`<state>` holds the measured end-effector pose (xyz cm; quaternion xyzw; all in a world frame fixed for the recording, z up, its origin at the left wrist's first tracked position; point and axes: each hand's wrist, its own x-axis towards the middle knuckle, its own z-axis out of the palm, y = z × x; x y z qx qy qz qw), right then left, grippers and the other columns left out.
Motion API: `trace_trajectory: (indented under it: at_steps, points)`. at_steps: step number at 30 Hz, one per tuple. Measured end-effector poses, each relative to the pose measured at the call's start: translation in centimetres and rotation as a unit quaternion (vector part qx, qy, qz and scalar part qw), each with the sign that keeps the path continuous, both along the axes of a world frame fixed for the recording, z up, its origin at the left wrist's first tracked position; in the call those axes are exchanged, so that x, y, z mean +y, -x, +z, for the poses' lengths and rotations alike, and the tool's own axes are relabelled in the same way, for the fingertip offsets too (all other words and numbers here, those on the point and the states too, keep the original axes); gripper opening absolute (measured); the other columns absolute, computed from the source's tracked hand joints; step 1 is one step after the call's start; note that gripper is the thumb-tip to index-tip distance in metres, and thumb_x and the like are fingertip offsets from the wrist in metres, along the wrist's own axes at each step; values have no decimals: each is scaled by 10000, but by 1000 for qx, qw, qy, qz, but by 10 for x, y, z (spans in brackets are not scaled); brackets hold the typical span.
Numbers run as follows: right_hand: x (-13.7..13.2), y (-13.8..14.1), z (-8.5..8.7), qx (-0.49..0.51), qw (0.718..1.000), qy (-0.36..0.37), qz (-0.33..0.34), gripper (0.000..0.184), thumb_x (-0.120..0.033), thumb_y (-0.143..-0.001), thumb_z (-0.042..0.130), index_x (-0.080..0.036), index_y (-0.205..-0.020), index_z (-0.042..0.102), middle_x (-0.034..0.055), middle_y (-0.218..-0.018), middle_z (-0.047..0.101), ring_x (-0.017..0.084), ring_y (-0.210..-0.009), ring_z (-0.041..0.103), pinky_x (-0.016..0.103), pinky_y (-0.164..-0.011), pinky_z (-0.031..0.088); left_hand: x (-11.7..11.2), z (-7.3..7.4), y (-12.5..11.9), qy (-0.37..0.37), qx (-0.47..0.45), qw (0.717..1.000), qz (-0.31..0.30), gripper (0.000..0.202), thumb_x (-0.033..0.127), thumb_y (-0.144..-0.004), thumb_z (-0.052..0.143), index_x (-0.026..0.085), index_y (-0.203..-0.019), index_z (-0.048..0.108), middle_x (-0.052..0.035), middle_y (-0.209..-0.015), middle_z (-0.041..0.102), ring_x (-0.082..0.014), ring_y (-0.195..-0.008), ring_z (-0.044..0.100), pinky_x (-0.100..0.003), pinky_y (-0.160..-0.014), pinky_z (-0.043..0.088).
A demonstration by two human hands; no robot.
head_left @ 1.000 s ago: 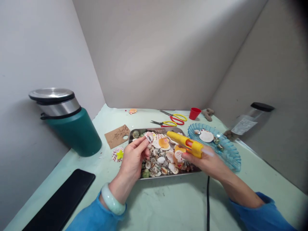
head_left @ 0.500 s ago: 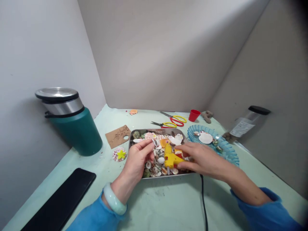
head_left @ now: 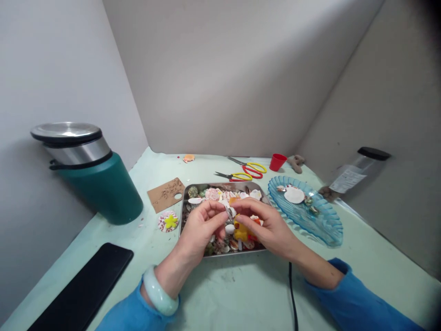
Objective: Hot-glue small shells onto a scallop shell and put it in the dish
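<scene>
Steady the small shell (head_left: 229,213) in pinched left fingers (head_left: 216,223). Guide it lightly with right fingers (head_left: 254,226), slightly parted, cannot tell if gripping, avoiding the glue gun (head_left: 241,233) below them.

Both arms reach forward over the table (head_left: 237,287) and converge, with the two hands meeting well short of its far edge. The left forearm (head_left: 122,308), blue-sleeved, slants up from the side of the table's left edge; the left wrist (head_left: 167,275) is bare below the hand, and the left hand (head_left: 196,230) turns inward, thumb and forefinger pinched together, the other fingers curled beneath. The right forearm (head_left: 319,269) slants in from the side of the table's right edge, its blue sleeve pushed back from the wrist. The right hand (head_left: 274,227) points leftward, back upward, thumb below forefinger, tips close to the left fingertips; whether they touch is unclear.
</scene>
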<state>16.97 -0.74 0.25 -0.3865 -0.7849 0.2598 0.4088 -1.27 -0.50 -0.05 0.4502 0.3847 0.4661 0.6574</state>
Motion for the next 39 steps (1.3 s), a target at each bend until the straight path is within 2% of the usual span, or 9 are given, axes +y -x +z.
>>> trace_trajectory:
  at_steps: [8,13,18,24,39]
  points:
    - [-5,2,-5,21,999,25,-27,139,-228,-914,572,-189,-1041,609,26,-870,641,145,-726,584,275,-698,477,-2,2,-4,-30,61,998,9,217,327,-733,677,176,-780,528,75,-504,526,-67,-399,476,-176,-421,372]
    - [-5,3,-9,38,999,23,-15,149,-228,-919,559,-195,-1059,599,48,-960,641,152,-772,590,285,-712,483,-3,0,-6,-46,105,993,20,188,328,-760,638,183,-796,523,79,-492,503,-70,-411,465,-178,-432,353]
    - [-5,2,-13,43,999,30,-16,148,-236,-921,565,-203,-1064,587,25,-869,630,144,-715,567,271,-652,470,-3,-1,-7,-66,142,987,31,150,305,-778,613,192,-782,515,83,-509,472,-66,-414,416,-187,-431,320]
    - [-4,0,-15,34,999,19,-19,130,-234,-909,588,-211,-1036,584,6,-832,610,132,-680,543,257,-623,455,-2,-1,-7,-90,149,984,43,145,296,-773,622,181,-761,534,65,-608,488,-59,-460,405,-195,-453,328]
    - [-3,1,-14,27,999,-12,-12,118,-179,-895,591,-201,-1011,594,24,-897,640,136,-717,564,260,-658,469,-5,1,-8,-90,160,982,34,137,290,-782,613,174,-761,542,55,-613,494,-69,-500,392,-198,-471,321]
